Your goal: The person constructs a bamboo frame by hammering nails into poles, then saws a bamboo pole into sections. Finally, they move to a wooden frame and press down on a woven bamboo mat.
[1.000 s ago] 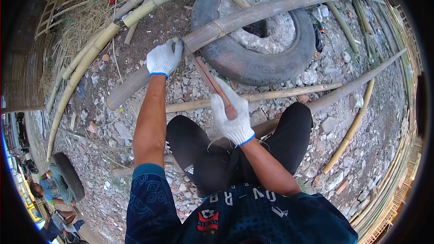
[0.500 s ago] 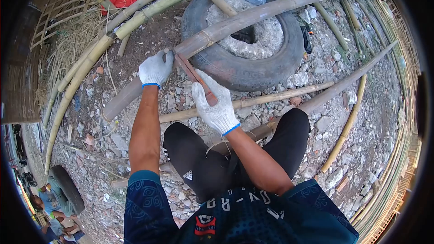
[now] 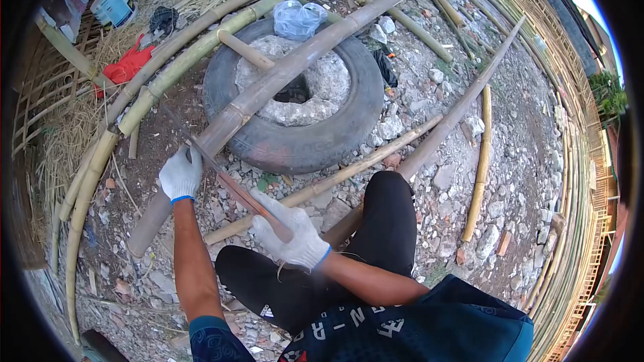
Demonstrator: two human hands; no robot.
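Grey rubble (image 3: 516, 208) spreads across most of the frame, with long green-yellow bamboo (image 3: 155, 86) curving from the lower left to the top. A black tyre (image 3: 305, 154) lies upper centre, rough pale concrete (image 3: 330, 74) inside it. Over both slants the brown pole (image 3: 282, 77), from left of centre to the upper right — its near part reaching down past the left hand. A second brown pole (image 3: 453, 121) runs from the upper right down behind the dark-clad knee (image 3: 389, 208). A thin pale pole (image 3: 335, 184) passes between tyre and knees, partly hidden by the right hand; a short yellow piece (image 3: 481, 161) lies at right. The long-bladed tool (image 3: 245, 194) crosses the brown pole left of centre, close to the left hand. The gloved right hand (image 3: 290, 229) grasps its reddish handle, fingers closed. The gloved left hand (image 3: 181, 173) lies over the pole; how tightly its fingers clench, I cannot tell. Toward the upper left sit a blue-and-white bucket (image 3: 113, 5) and red cloth (image 3: 126, 66); a bluish plastic bag (image 3: 298, 20) is by the tyre's upper edge — a black bag (image 3: 386, 68) by its right.
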